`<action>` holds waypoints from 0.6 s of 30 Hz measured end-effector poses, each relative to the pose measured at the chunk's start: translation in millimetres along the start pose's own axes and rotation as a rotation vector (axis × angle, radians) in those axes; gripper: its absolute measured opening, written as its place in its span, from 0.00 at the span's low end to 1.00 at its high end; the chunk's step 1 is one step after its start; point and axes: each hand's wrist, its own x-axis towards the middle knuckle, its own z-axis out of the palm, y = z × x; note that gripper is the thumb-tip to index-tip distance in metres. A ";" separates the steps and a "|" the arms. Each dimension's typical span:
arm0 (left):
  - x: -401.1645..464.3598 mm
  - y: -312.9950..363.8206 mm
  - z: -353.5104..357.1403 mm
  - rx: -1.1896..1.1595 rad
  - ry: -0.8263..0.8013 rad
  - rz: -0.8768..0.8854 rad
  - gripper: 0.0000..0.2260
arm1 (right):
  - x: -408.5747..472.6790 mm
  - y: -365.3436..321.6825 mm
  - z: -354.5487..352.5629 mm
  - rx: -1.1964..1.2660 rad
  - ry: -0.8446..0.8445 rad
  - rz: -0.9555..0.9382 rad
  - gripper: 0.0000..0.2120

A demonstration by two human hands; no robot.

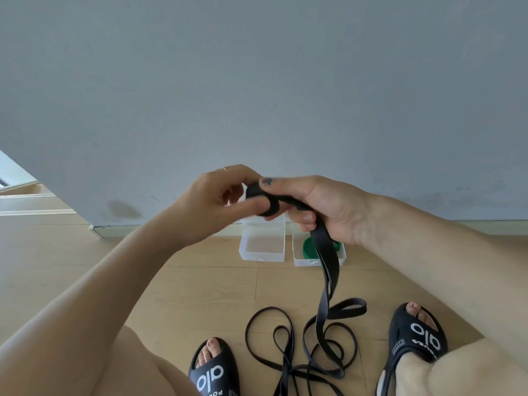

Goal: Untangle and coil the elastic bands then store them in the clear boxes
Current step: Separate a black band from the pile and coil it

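So the black elastic band (pixel 325 252) is a flat, wide matte strap, and the top end of it is wound into a small tight coil (pixel 264 200) held up in the air in front of the wall (pixel 257 81). From the coil the strap runs to about 4 o'clock through the right hand (pixel 320 207), then hangs down at 6 o'clock as a doubled length, with a twist partway down. The bottom end reaches the wooden floor (pixel 185 295) and joins a loose tangle of thinner-looking black loops (pixel 303 347) spread between the two feet.

Grip-wise: the right hand is curled around the strap, thumb laid over the top of the coil and fingers wrapped underneath, so the coil sits at the 9 o'clock end of that grip. The left hand (pixel 217 204) comes in from 9 o'clock, its fingers curled in and pinching the coil's left side, thumb tip touching the roll. There's a thin ring on one finger of that hand. It's a bit motion-blurred, so exactly how many turns are in the coil I can't tell.

Below the hands, at 6 o'clock against the wall's base, two clear boxes sit side by side on the floor. The left box (pixel 262 245) looks bare inside; the right box (pixel 318 260) holds a coiled green band (pixel 310 248), partly hidden behind the hanging strap.

Black slides on both feet, the left slide (pixel 214 372) at 7 o'clock of the tangle, the right slide (pixel 417 338) at 3 o'clock.
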 end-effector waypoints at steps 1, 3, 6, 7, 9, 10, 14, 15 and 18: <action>-1.2 0.5 1.0 0.067 -0.028 0.011 0.09 | 1.1 2.9 0.1 -0.056 0.019 0.015 0.16; -1.1 -0.5 6.0 0.225 -0.081 0.045 0.09 | 3.3 9.6 0.7 -0.130 0.056 0.056 0.16; 0.1 -3.1 11.1 0.299 -0.105 0.093 0.12 | 4.7 13.3 0.6 -0.174 0.082 0.087 0.16; -0.2 -2.7 10.6 0.260 -0.109 0.103 0.10 | 3.9 11.7 -0.3 -0.184 0.060 0.089 0.16; -1.1 -0.5 7.9 0.163 -0.120 0.128 0.07 | 0.1 6.6 -4.3 -0.178 -0.037 0.095 0.14; -1.9 0.2 6.6 0.131 -0.122 0.134 0.08 | -1.6 4.6 -7.5 -0.155 -0.097 0.106 0.14; -2.2 0.4 4.7 0.059 -0.121 0.101 0.04 | -1.7 1.2 -19.7 -0.091 -0.202 0.137 0.17; -1.9 0.4 3.3 0.038 -0.117 0.084 0.02 | -0.7 0.8 -20.3 -0.086 -0.200 0.128 0.16; -1.0 0.6 1.9 0.077 -0.110 0.090 0.09 | 0.8 1.0 -18.2 -0.081 -0.193 0.102 0.06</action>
